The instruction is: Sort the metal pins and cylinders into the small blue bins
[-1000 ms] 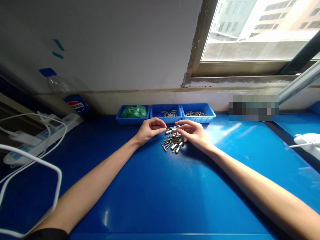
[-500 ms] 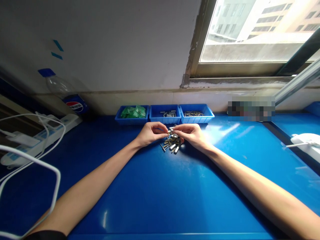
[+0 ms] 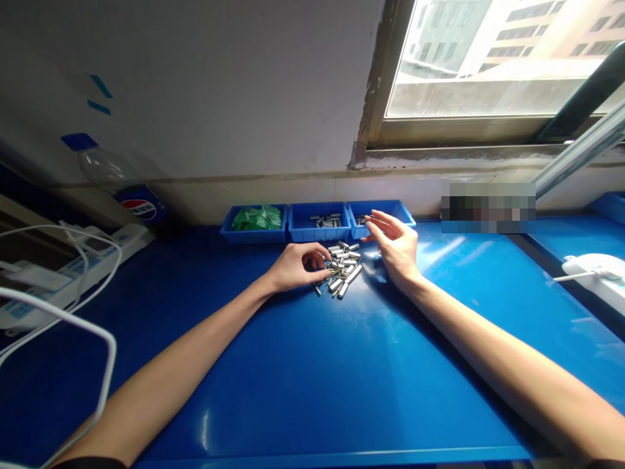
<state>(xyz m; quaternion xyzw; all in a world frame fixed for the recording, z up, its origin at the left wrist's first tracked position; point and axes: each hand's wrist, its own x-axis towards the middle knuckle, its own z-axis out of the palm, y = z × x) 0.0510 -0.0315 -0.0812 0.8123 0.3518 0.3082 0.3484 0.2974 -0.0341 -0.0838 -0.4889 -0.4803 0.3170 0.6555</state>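
My left hand [image 3: 299, 267] curves over the left side of a pile of small metal parts [image 3: 347, 268] on the table. Its thumb and fingers are apart, and its fingertips reach the edge of the pile. Silver cylindrical pieces and thinner brass-coloured pins lie mixed there. My right hand [image 3: 394, 246] is raised at the front of the right blue bin [image 3: 405, 220], fingers stretched and slightly apart, with nothing clearly visible in them. It partly covers the thin pins in that bin. Silver cylinders lie in the middle blue bin [image 3: 297, 228].
Green plastic packets [image 3: 258, 218] fill the left blue bin [image 3: 228, 231]. A cola bottle [image 3: 131, 185] stands at the back left, near a power strip [image 3: 117, 251] and white cables [image 3: 110, 345]. Another white power strip [image 3: 598, 280] is at the right. A window is behind.
My right hand has left the pile, moving up and right to the right bin, its fingers spreading. My left hand has dropped slightly toward the pile and parted its fingers.
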